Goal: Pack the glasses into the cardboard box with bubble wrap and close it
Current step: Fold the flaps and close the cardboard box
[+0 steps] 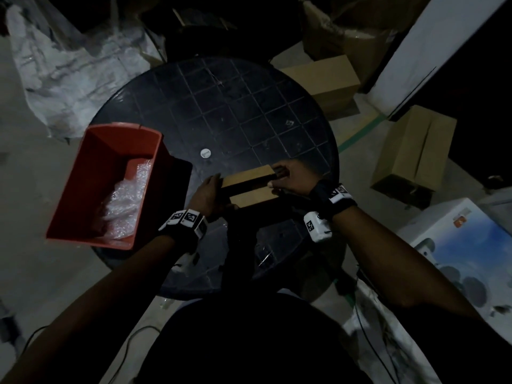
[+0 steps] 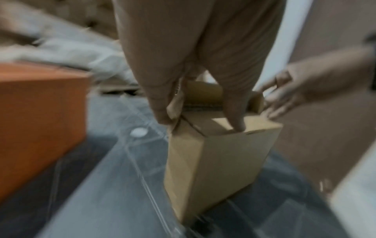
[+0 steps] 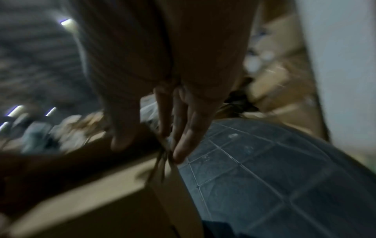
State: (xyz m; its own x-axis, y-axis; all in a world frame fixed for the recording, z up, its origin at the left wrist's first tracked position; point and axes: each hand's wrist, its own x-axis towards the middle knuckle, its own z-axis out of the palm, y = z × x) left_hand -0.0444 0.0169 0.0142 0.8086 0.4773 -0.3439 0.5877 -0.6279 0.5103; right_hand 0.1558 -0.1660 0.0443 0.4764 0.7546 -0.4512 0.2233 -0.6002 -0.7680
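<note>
Item: cardboard box, upright near the front of the round dark counter. We held our left hand at its left end, fingers pressing a flap downward, seemingly to shut it. Our right hand pinched the right-end flap. Glasses: unseen. Farther left: red bin holding bubble wrap, within reach for padding.
</note>
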